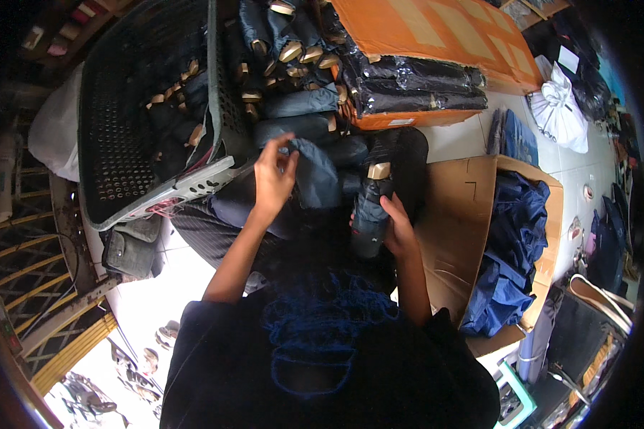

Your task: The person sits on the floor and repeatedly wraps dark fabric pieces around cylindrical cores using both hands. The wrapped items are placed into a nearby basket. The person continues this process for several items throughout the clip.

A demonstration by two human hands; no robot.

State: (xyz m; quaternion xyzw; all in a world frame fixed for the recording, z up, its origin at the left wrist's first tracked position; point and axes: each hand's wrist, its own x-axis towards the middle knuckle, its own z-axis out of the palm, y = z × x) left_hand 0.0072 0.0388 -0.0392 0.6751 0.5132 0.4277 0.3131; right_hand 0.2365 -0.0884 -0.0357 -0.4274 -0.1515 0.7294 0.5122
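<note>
My right hand [396,227] grips a folded dark navy umbrella [370,214] with a tan wooden handle, held upright in front of me. My left hand [273,175] pinches the edge of a dark blue fabric sleeve [315,171] just left of that umbrella. Beyond my hands lies a pile of similar folded umbrellas with tan handles [293,64]. Whether the sleeve is around the umbrella's far part I cannot tell.
A dark plastic basket [129,107] with more umbrellas tilts at the left. An open cardboard box [472,214] of dark blue fabric covers stands at the right. Orange cartons [444,36] with wrapped black packs sit beyond. A white bag [562,107] lies on the tiled floor.
</note>
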